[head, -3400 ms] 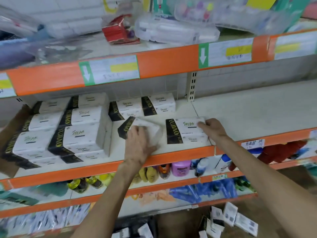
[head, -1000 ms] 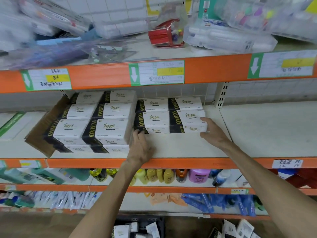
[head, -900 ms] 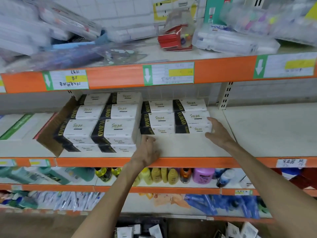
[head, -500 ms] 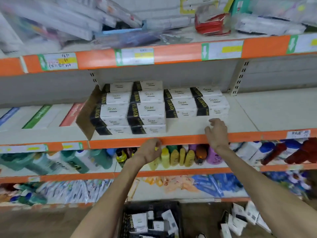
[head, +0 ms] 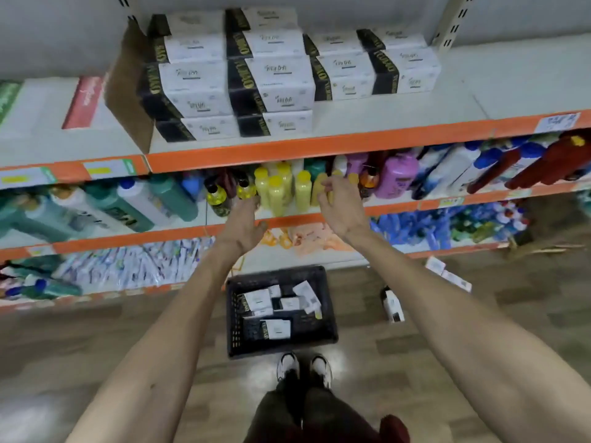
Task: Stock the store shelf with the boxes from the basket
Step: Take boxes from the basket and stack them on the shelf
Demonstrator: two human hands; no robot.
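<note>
Shop floor below the orange-edged shelf (head: 319, 148): the basket (head: 235, 318) sits straight down between left hand (head: 244, 223) and right hand (head: 340, 207), each grip loose and empty, its jumbled boxes (head: 276, 327) about equally near either.

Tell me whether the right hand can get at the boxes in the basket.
Probably yes: the right hand holds nothing, the basket stands open on the floor below, nothing covers its boxes. Bending likely needed.
</note>
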